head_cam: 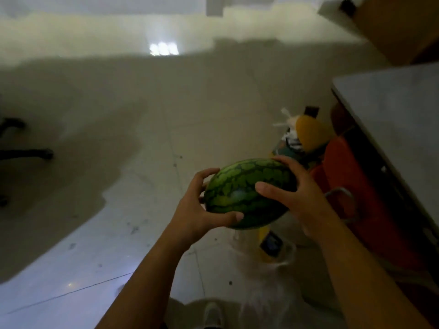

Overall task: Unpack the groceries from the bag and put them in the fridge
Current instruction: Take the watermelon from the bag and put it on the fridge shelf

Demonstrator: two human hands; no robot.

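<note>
A small striped green watermelon (240, 186) is held in the air above the tiled floor, between both of my hands. My left hand (197, 207) grips its near left end, thumb curled under the front. My right hand (292, 186) wraps over its right end, fingers spread across the top. Below it on the floor lies a translucent plastic bag (266, 269) with a yellow package (268, 245) inside. An orange-red bag (351, 186) with grey handles stands at the right. No fridge is in sight.
A grey tabletop (399, 119) juts in at the right, above the orange-red bag. Behind the melon sit a yellow rounded object (311, 131) and white plastic. Black chair legs (26, 151) show at the far left. My shoe (213, 314) is at the bottom edge.
</note>
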